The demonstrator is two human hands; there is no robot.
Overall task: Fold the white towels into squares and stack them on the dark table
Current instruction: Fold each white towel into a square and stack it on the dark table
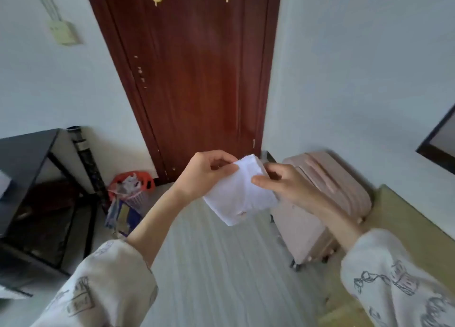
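Observation:
A small white towel (240,193), folded into a thick near-square, hangs in mid-air in front of me above the pale floor. My left hand (205,172) pinches its upper left corner. My right hand (283,182) grips its right edge with thumb and fingers. The dark table (23,149) stands at the far left, well apart from the towel. A sliver of something white (4,182) lies at the table's left edge, mostly cut off by the frame.
A dark red wooden door (197,68) stands straight ahead. A pink suitcase (327,201) sits on the floor at right. An orange basket (134,181) with clutter stands beside the table's legs. A yellowish surface (406,228) runs along the right wall.

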